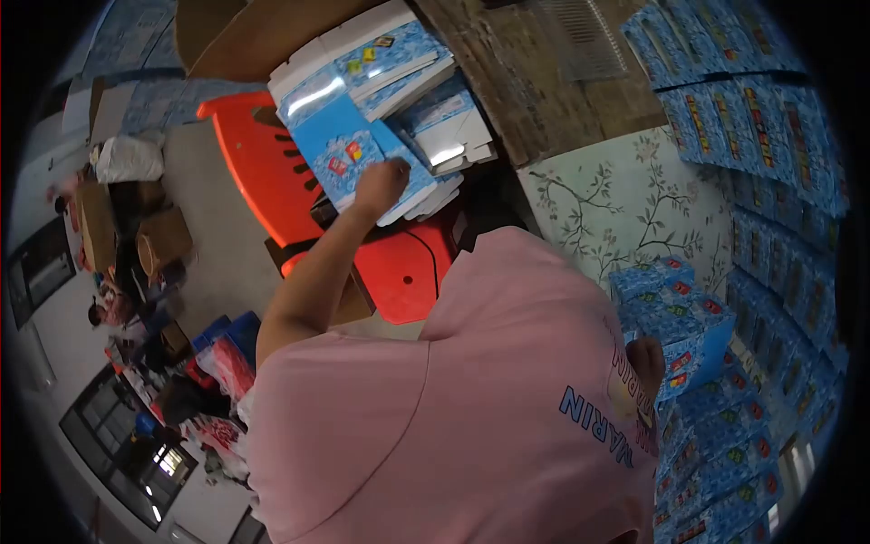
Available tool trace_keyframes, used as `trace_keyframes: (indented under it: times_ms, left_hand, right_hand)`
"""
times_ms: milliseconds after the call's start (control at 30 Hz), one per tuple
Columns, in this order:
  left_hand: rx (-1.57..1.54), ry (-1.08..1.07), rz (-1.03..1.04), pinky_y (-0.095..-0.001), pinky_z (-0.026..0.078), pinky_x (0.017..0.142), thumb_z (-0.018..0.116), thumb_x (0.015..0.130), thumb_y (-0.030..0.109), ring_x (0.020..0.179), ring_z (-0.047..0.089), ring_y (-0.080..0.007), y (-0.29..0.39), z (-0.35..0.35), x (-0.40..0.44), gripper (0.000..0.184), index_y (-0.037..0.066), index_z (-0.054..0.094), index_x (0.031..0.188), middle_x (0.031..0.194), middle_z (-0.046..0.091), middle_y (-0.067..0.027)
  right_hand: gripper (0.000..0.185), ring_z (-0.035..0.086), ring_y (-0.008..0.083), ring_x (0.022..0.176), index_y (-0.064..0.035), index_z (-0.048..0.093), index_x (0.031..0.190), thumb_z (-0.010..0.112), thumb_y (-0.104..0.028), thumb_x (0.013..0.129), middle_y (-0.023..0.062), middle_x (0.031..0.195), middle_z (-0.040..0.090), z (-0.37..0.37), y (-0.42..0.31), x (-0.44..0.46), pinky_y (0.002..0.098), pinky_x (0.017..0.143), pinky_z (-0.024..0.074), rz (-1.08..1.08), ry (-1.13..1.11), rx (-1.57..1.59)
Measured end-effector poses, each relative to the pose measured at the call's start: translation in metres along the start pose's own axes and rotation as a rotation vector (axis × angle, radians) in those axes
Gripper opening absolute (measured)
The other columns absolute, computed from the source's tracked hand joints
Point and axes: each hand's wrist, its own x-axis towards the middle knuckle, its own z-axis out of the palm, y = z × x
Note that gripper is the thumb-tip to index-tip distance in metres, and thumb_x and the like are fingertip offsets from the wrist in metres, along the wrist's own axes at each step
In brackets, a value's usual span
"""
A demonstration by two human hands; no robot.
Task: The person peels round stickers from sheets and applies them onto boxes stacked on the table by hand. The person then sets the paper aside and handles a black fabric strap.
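Observation:
My left hand [381,188] reaches out over a pile of flat, printed blue cartons [319,136] that lies on an orange-red plastic chair [249,168]. Its fingers are curled at the edge of the top carton and look closed on it; the fingertips are partly hidden. My right hand [644,361] shows only in part past the pink shirt, beside a made-up blue carton [698,340] on the stack to the right. How its fingers are set is not visible.
Rows of blue printed cartons [752,118] line the right side. A wooden surface [507,72] and a flower-patterned table top [625,199] lie ahead. A brown cardboard box [236,41] stands behind the pile. Other people [113,308] and bags are at far left.

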Motion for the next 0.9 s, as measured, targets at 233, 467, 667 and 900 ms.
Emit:
trace_keyframes:
  times_ms: [233,467,667,900]
  left_hand:
    - [-0.109,0.966,-0.526,-0.0377,0.045,0.072,0.053,0.080,0.019,0.082,0.059,-0.0302,-0.065,-0.130,-0.079,0.026,0.001,0.057,0.098,0.091,0.061,-0.0160]
    - [-1.179,0.979,-1.047,-0.0359,0.045,0.076,0.053,0.083,0.027,0.089,0.056,-0.0254,-0.167,-0.029,-0.177,0.034,0.002,0.050,0.106,0.100,0.057,-0.0125]
    - [-1.838,0.326,-0.826,-0.0354,0.050,0.068,0.050,0.087,0.029,0.081,0.059,-0.0243,-0.155,-0.027,-0.151,0.030,0.004,0.053,0.103,0.095,0.060,-0.0107]
    - [-1.852,0.582,-0.992,-0.0422,0.052,0.079,0.045,0.087,0.015,0.087,0.061,-0.0291,-0.181,-0.014,-0.141,0.023,0.001,0.052,0.103,0.097,0.060,-0.0152]
  right_hand:
    - [0.016,0.043,0.0091,0.061,-0.0063,0.049,0.078,0.052,-0.018,0.089,0.0005,0.066,0.048,0.022,-0.035,0.031,0.0254,0.059,0.0367,0.062,-0.131,0.336]
    - [0.017,0.044,0.0092,0.061,-0.0062,0.049,0.078,0.053,-0.019,0.088,0.0003,0.066,0.048,0.037,-0.057,0.051,0.0245,0.060,0.0368,0.037,-0.197,0.248]
    - [0.017,0.045,0.0095,0.062,-0.0067,0.050,0.079,0.052,-0.021,0.088,0.0004,0.068,0.050,0.049,-0.090,0.082,0.0241,0.059,0.0376,-0.007,-0.189,0.074]
    - [0.015,0.048,0.0084,0.064,-0.0048,0.052,0.080,0.055,-0.018,0.086,0.0012,0.070,0.054,0.063,-0.113,0.100,0.0220,0.062,0.0392,-0.070,-0.190,0.101]
